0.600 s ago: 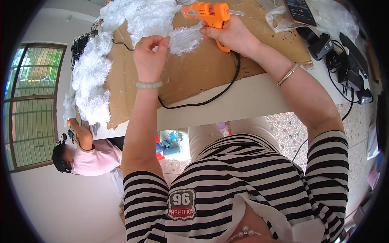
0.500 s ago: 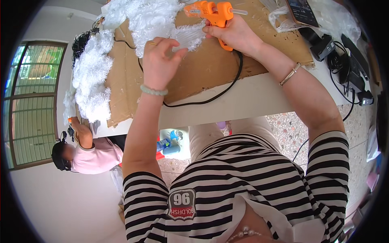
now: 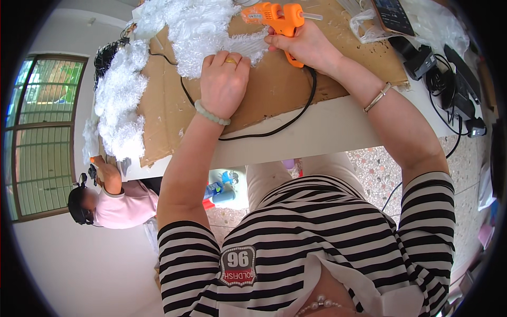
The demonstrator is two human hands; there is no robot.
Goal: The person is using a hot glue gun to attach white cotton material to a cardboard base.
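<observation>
I see white table [image 3: 327,132] under brown cardboard sheet [image 3: 274,90] | left hand [image 3: 224,84] flat, fingers pressing white feathers [image 3: 195,31] at cardboard's far edge | right hand [image 3: 306,45] gripping orange glue gun [image 3: 277,16] | speckled floor [image 3: 380,164], barred window [image 3: 39,132] left.

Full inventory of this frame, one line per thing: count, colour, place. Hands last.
glue gun: 1, orange, top centre, in the right hand
cord: 1, black, looping from the glue gun over the cardboard
feathers: many, white, a strip along the cardboard's top and left edges
cardboard sheet: 1, brown, on the table
table: 1, white, under the cardboard
phone: 1, dark, top right
chargers and cables: several, black, right end of the table
plastic bags: a few, clear, top right
other person: 1, pink top, lower left beside the table
window: 1, green-framed, far left
left hand: pressing down on the feathers, ring and pale bracelet
right hand: gripping the glue gun, metal bangle
</observation>
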